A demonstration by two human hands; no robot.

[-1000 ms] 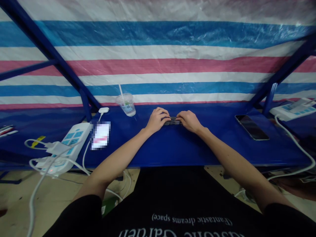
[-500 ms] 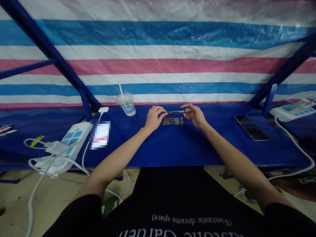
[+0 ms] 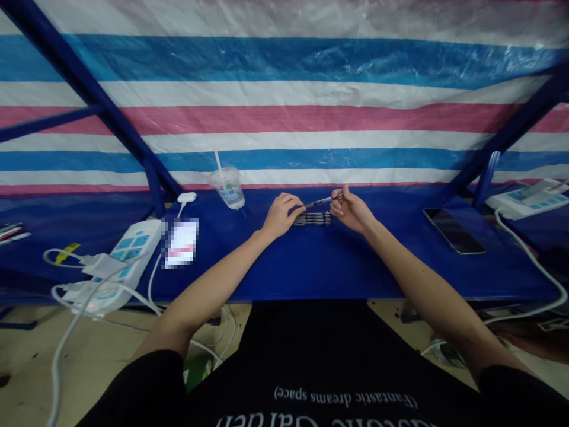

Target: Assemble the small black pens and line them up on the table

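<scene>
Several dark pens (image 3: 313,220) lie side by side in a row on the blue table (image 3: 311,267). My right hand (image 3: 349,210) pinches one pen (image 3: 320,201) by its right end and holds it tilted just above the row. My left hand (image 3: 281,214) is curled at the left end of the row, its fingertips on the pens there and close to the lifted pen's left tip.
A plastic cup with a straw (image 3: 227,186) stands left of my hands. A white phone (image 3: 180,243) and a power strip with cables (image 3: 116,261) lie at the left. A black phone (image 3: 453,229) lies at the right, another power strip (image 3: 524,199) beyond it.
One second ago both hands pressed on the row of pens. A pen has since been lifted off the row; my right hand now holds it tilted, and my left hand has dropped back to the row.
</scene>
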